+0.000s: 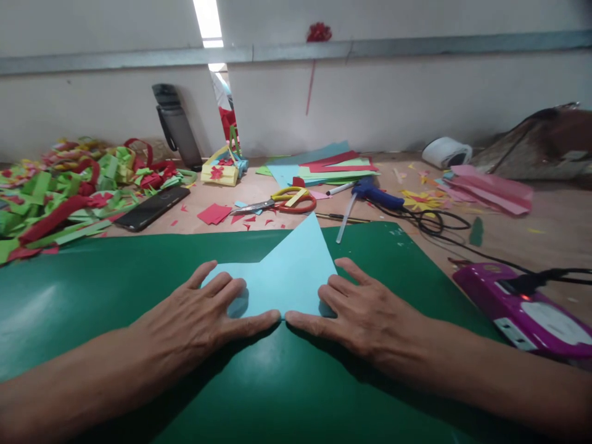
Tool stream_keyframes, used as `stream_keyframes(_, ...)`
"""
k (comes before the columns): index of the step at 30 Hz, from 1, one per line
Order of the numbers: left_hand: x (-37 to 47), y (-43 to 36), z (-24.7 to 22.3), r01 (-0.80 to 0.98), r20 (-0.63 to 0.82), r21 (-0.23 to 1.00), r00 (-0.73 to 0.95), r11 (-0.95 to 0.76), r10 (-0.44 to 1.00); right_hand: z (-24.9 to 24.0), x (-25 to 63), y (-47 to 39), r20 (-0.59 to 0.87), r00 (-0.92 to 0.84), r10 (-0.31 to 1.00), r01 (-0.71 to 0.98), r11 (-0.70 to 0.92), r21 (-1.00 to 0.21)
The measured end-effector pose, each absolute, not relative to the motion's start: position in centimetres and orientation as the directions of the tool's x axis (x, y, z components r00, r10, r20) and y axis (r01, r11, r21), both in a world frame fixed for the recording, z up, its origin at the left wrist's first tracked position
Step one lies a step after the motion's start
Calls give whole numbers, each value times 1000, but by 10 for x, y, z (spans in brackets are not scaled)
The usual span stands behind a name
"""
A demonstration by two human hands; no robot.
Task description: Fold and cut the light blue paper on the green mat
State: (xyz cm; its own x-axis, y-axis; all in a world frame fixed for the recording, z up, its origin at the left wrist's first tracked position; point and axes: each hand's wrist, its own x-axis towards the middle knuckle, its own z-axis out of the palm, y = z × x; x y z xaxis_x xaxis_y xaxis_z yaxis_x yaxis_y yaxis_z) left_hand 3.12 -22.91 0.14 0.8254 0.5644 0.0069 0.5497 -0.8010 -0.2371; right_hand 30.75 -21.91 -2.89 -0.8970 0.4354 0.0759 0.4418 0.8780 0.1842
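Note:
A folded light blue paper lies on the green mat, one pointed corner reaching up toward the back. My left hand presses on its left part, thumb along the near folded edge and the other fingers bent on the sheet. On the right part rests my right hand, its thumb on the same edge and its fingers curled on the paper. The two thumb tips nearly meet at the middle of the edge.
Behind the mat are scissors, a blue glue gun, coloured sheets and a phone. Paper strips pile up at left, near a bottle. A purple power strip sits at right.

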Motion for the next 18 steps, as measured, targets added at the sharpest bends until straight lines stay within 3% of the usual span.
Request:
stream_keyframes(4, 33, -227, -3, 499, -26, -295, 848, -815, 529, -30, 307, -217, 65, -903, 424, 428, 882, 198)
stream_keyframes(18, 32, -224, -10, 501, 5, -276, 854, -820, 520, -25, 305, -215, 3, -905, 426, 421, 893, 159)
